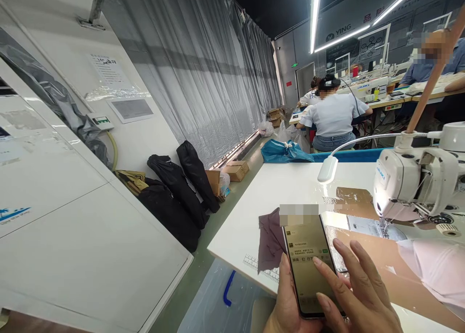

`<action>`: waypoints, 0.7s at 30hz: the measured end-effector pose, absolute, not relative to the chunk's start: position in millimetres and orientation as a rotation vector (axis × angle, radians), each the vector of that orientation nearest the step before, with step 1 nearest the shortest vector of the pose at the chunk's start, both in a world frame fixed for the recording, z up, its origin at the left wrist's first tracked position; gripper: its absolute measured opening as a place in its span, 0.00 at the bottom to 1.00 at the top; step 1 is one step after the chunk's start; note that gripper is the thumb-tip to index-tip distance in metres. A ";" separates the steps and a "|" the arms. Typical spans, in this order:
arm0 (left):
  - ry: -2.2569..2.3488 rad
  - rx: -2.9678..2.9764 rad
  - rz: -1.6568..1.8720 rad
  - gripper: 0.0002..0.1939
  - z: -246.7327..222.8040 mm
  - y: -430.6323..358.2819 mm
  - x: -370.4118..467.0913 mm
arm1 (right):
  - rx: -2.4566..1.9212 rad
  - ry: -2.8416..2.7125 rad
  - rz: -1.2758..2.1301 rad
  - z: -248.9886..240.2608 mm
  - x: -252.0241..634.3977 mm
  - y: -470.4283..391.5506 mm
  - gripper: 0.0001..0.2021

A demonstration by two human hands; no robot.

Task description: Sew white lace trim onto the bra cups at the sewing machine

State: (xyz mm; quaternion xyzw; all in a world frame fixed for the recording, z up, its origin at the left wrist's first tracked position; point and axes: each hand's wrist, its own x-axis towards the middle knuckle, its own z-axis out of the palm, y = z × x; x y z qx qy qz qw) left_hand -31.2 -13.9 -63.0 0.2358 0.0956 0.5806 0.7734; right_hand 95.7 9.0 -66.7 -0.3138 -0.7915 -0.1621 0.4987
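Note:
A smartphone (308,280) with a lit screen of text lies in my left hand (285,304), whose fingers and thumb wrap its lower edges. Over the screen's right side hovers my right hand (363,289), fingers spread, the index fingertip at or just above the glass. Just behind the phone, a dark purple piece of fabric (269,238) rests on the white table (240,221) near its printed ruler marks. To the right stands a white sewing machine (399,178), its needle area lit. Pale pink fabric (439,270) lies in front of it.
A small lamp (328,169) on a bent neck hangs over the table. Beyond the far edge is a blue bag (285,151). Black long bags (174,192) and cardboard boxes (236,170) line the floor at left. A person in a white shirt (332,113) sits ahead.

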 end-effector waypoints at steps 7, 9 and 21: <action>0.208 0.504 1.283 0.34 -68.6 -13.4 -31.6 | -0.740 -1.879 -0.330 -66.4 95.8 7.5 0.14; 0.232 0.508 1.275 0.35 -67.7 -13.4 -31.6 | -0.735 -1.882 -0.332 -65.3 95.9 7.0 0.14; 0.262 0.486 1.323 0.31 -63.9 -12.6 -30.9 | -0.779 -1.856 -0.344 -67.1 96.3 6.6 0.16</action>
